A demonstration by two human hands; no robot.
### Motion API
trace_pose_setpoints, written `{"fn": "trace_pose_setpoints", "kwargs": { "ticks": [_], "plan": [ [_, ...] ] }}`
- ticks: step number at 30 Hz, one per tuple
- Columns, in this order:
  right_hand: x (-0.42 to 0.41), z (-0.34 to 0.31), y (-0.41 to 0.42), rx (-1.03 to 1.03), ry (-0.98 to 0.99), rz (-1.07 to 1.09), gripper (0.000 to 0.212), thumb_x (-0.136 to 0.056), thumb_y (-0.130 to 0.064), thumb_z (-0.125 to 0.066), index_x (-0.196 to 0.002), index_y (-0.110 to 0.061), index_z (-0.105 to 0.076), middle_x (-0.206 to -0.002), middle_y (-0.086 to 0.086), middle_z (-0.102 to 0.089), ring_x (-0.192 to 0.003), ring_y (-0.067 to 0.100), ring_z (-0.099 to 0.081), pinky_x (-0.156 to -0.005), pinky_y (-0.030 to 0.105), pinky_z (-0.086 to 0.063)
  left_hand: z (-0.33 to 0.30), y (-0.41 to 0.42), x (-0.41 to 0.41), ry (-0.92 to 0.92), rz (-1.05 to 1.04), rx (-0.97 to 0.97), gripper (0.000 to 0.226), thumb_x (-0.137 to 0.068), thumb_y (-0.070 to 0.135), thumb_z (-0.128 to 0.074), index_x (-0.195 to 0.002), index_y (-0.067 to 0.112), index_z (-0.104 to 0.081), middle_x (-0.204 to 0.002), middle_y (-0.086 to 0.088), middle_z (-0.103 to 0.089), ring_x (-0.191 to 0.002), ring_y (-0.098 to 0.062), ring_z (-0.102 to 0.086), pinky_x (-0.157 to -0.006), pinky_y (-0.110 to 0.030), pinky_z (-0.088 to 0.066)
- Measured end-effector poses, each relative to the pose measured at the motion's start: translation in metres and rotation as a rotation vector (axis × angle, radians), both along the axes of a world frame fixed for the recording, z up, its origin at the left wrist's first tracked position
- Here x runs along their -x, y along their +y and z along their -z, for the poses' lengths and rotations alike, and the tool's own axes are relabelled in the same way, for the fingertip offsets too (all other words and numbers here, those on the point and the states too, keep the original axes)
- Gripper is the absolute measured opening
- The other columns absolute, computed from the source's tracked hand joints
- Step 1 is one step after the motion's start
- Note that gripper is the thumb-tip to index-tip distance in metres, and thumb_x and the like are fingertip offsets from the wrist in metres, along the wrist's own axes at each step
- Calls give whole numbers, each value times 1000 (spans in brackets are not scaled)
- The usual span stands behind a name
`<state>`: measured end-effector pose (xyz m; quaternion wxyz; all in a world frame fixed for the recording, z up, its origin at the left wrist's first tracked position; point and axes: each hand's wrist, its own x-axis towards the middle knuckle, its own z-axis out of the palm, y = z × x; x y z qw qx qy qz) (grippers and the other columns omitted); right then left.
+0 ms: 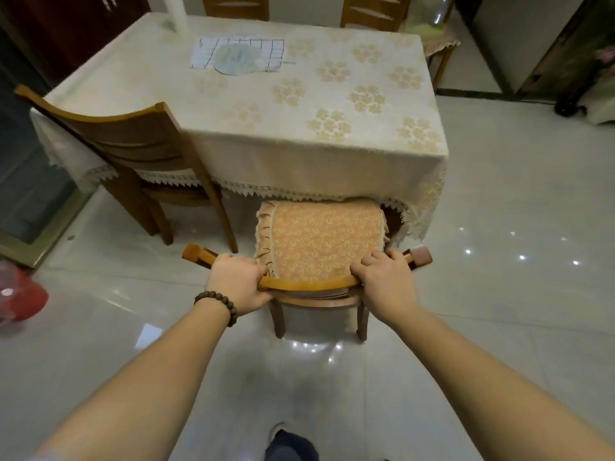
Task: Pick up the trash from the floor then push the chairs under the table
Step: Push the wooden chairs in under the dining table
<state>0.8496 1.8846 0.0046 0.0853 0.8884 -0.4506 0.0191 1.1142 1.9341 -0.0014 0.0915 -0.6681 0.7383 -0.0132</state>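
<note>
A wooden chair with an orange patterned seat cushion [321, 241] stands in front of me, its seat front just under the lace edge of the tablecloth. My left hand [238, 282] and my right hand [382, 277] both grip the curved top rail of its backrest [309, 285], one at each end. The table [266, 134] wears a cream floral cloth. A second wooden chair [133, 151] stands to the left, its seat tucked under the table. No trash shows on the floor around me.
Two more chair backs [234, 6] [374, 10] rise behind the table's far side. A checked cloth with a round mat [238, 58] lies on the table. A red object [20, 294] sits at the left edge. Glossy tiled floor [499, 261] spreads right.
</note>
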Motion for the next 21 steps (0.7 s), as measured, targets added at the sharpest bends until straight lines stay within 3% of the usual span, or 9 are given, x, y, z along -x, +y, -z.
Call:
{"fn": "trace_pose_setpoints", "kwargs": {
  "ticks": [4,12,16,21],
  "plan": [
    [-28,4,-29,-35,-15,35,15,-65,-22,-73,-71,-22,-60,-66,-2,-61,-71,24,-57,-72,37,-38,-1,-39,-31,-10,52,-10,51,-77,76,-42,-79,28,-60,-77,10,-60,-79,-16,-59,-75,-32,-42],
    [-34,18,-108,-71,-7,101,33,-56,-35,-85,-73,-24,-59,-68,-5,-61,-68,20,-56,-69,35,-43,3,-128,-38,-40,97,-46,53,-78,73,-38,-90,28,-63,-90,7,-64,-90,-18,-57,-81,-37,-38],
    [-18,21,-148,-38,-30,49,33,-61,-37,-82,-80,-22,-59,-72,-4,-60,-73,22,-57,-82,40,-45,9,-161,-26,-29,70,-35,57,-78,74,-36,-100,28,-61,-102,6,-62,-100,-19,-51,-87,-40,-35],
    [15,20,-210,-88,8,6,33,-68,-43,-76,-91,-23,-64,-94,-1,-65,-98,27,-60,-99,46,-38,13,-197,11,42,17,26,57,-79,72,-38,-107,27,-58,-107,6,-60,-107,-20,-50,-95,-42,-32]
  ]
}}
